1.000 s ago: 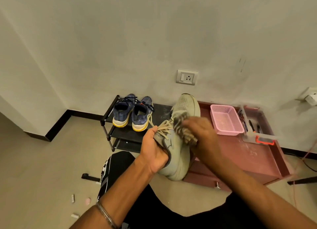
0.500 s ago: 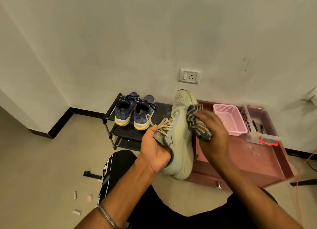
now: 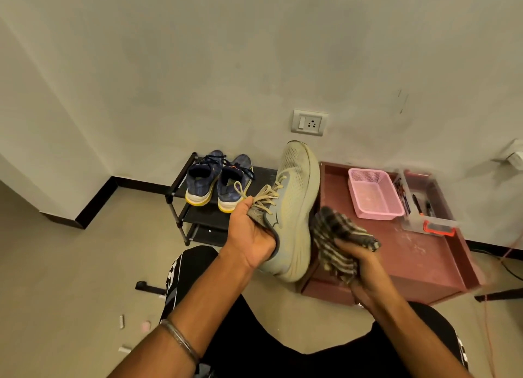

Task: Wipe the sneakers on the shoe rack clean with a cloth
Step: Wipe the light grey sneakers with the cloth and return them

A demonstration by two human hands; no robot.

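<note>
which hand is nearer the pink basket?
Right. The right hand grips the checked cloth just below the pink basket; the left hand holds the grey sneaker farther left.

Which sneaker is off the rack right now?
The pale grey sneaker, gripped in the left hand; the two blue sneakers sit on the shoe rack.

Your left hand (image 3: 250,237) grips the grey sneaker (image 3: 291,208) at its collar, toe up, while your right hand (image 3: 365,267) clutches the checked cloth (image 3: 338,243) just beside its sole.
</note>
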